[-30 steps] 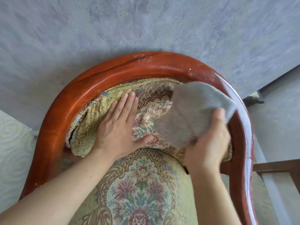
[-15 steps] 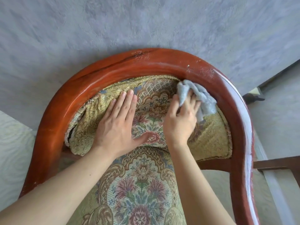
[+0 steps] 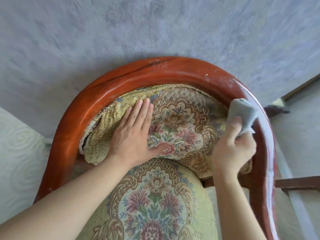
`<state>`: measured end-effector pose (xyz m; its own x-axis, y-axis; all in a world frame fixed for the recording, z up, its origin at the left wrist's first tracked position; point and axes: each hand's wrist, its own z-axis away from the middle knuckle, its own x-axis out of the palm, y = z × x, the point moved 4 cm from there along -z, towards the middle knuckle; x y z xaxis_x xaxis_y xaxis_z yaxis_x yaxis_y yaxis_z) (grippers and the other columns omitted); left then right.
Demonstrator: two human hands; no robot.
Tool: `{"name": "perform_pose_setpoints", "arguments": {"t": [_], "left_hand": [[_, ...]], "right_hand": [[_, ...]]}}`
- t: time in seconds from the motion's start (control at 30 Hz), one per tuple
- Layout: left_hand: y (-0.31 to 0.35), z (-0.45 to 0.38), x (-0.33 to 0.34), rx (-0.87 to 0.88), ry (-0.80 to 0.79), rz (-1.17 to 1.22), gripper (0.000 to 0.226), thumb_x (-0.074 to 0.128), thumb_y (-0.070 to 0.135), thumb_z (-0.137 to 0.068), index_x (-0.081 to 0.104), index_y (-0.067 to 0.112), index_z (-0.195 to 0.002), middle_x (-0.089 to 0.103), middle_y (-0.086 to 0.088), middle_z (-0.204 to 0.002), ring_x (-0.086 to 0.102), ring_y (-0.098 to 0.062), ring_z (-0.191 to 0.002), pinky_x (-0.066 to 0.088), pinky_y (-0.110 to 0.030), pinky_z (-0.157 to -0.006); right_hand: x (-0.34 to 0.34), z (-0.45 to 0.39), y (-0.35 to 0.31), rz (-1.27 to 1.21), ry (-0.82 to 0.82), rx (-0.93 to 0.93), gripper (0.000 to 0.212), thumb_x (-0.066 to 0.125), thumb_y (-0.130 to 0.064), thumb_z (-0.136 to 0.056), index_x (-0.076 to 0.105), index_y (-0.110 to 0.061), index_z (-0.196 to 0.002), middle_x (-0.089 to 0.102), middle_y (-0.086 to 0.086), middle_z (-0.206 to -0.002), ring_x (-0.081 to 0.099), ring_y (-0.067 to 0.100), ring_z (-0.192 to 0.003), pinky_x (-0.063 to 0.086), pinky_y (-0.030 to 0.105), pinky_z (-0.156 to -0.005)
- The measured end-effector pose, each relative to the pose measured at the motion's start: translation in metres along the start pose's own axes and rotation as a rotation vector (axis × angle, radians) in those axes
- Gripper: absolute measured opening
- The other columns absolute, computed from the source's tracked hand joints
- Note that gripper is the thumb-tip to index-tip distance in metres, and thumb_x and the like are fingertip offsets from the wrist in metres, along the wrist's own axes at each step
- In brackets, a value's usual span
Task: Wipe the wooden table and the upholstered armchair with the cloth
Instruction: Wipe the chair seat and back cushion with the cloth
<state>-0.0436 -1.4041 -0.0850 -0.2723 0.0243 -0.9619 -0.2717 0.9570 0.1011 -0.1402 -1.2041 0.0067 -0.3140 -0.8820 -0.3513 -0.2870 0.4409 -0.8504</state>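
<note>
The armchair fills the view from above: a curved red-brown wooden frame (image 3: 107,94) around a floral upholstered backrest (image 3: 181,122) and seat (image 3: 155,205). My left hand (image 3: 133,135) lies flat, fingers together, on the left part of the backrest and holds nothing. My right hand (image 3: 232,149) grips a bunched grey cloth (image 3: 245,115) and presses it where the backrest's right edge meets the wooden frame. The backrest fabric hangs loose and frayed at its left edge. The wooden table is out of view.
A grey textured wall (image 3: 155,32) stands right behind the chair. A pale patterned surface (image 3: 15,153) lies at the left. At the right are a dark wooden bar (image 3: 297,183) and a pale strip (image 3: 294,201) on the floor.
My right hand has swept the cloth from the upper middle of the backrest to its right edge against the frame. The left hand has stayed flat in place.
</note>
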Motion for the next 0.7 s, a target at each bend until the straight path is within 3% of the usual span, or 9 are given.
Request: {"name": "perform_pose_setpoints", "arguments": {"t": [0.03,0.1,0.2,0.3,0.37,0.43,0.5,0.57,0.7], "left_hand": [[0.000,0.000,0.000,-0.002,-0.007,0.005,0.117,0.021,0.091,-0.084,0.001,0.004,-0.160,-0.007,-0.012,-0.169,-0.010,-0.022,-0.156,0.011,-0.046,-0.127],[0.000,0.000,-0.001,-0.003,-0.014,0.022,0.116,0.020,0.091,-0.084,0.001,0.004,-0.160,-0.008,-0.011,-0.169,-0.010,-0.022,-0.156,0.012,-0.046,-0.127],[0.000,0.000,-0.004,-0.005,-0.017,0.053,0.116,0.015,0.090,-0.083,0.008,0.004,-0.160,-0.004,-0.012,-0.169,-0.007,-0.022,-0.156,0.012,-0.045,-0.127],[-0.001,-0.001,-0.007,0.007,-0.031,0.062,0.116,0.028,0.087,-0.080,0.013,0.004,-0.160,0.000,-0.012,-0.170,-0.004,-0.022,-0.157,0.012,-0.044,-0.127],[-0.002,-0.001,-0.010,0.005,-0.039,0.070,0.117,0.033,0.086,-0.079,0.012,0.004,-0.160,0.004,-0.012,-0.169,-0.002,-0.023,-0.157,0.011,-0.043,-0.127],[-0.003,0.000,-0.013,0.008,-0.042,0.079,0.116,0.034,0.085,-0.080,0.010,0.005,-0.160,0.006,-0.012,-0.169,-0.002,-0.022,-0.157,0.010,-0.042,-0.127],[-0.003,0.003,-0.017,0.008,-0.049,0.063,0.114,0.025,0.088,-0.082,0.010,0.006,-0.160,0.003,-0.010,-0.170,-0.003,-0.022,-0.157,0.007,-0.040,-0.127],[-0.001,0.012,-0.020,0.007,-0.070,0.039,0.114,0.013,0.090,-0.083,0.008,0.006,-0.160,-0.003,-0.009,-0.169,-0.004,-0.023,-0.156,0.004,-0.039,-0.125],[0.000,0.054,-0.024,-0.053,-0.170,0.096,0.107,0.005,0.088,-0.087,-0.007,0.010,-0.160,-0.019,-0.007,-0.166,-0.016,-0.021,-0.154,-0.006,-0.038,-0.124]], "right_hand": [[0.020,0.005,0.003,0.108,-0.102,-0.015,0.049,0.034,-0.048,-0.097,0.067,-0.014,-0.086,0.072,0.010,-0.093,0.068,0.024,-0.089,0.050,0.047,-0.071],[0.059,0.015,0.006,0.195,-0.232,-0.106,0.045,0.039,-0.037,-0.102,0.061,-0.008,-0.129,0.055,0.011,-0.142,0.041,0.021,-0.139,0.041,0.055,-0.109],[0.102,0.027,-0.017,0.201,-0.280,-0.330,0.041,0.044,-0.019,-0.099,0.054,-0.002,-0.136,0.056,0.018,-0.140,0.032,0.022,-0.137,0.032,0.056,-0.115],[0.110,0.031,-0.027,0.211,-0.349,-0.450,0.042,0.042,-0.023,-0.097,0.058,-0.006,-0.133,0.060,0.015,-0.136,0.038,0.025,-0.131,0.026,0.042,-0.116],[0.106,0.033,-0.025,0.177,-0.546,-0.451,0.035,0.041,-0.034,-0.101,0.065,-0.023,-0.125,0.061,0.010,-0.136,0.042,0.026,-0.136,0.032,0.034,-0.110],[0.099,0.038,-0.023,0.075,-0.775,-0.314,0.028,0.041,-0.049,-0.099,0.057,-0.040,-0.077,0.076,-0.006,-0.095,0.064,0.015,-0.109,0.052,0.032,-0.082],[0.081,0.037,-0.025,-0.222,-0.731,-0.071,0.047,0.042,-0.050,-0.096,0.042,-0.024,-0.057,0.054,-0.011,-0.051,0.049,0.004,-0.056,0.036,0.023,-0.051],[0.057,0.036,-0.022,-0.519,-0.591,0.186,0.046,0.047,-0.045,-0.097,0.056,-0.016,-0.062,0.053,-0.008,-0.054,0.048,0.008,-0.052,0.040,0.024,-0.052],[0.012,0.055,0.012,-0.742,-0.469,0.550,0.027,0.055,-0.052,-0.092,0.078,-0.038,-0.086,0.078,-0.005,-0.091,0.074,0.017,-0.090,0.058,0.042,-0.078]]}}
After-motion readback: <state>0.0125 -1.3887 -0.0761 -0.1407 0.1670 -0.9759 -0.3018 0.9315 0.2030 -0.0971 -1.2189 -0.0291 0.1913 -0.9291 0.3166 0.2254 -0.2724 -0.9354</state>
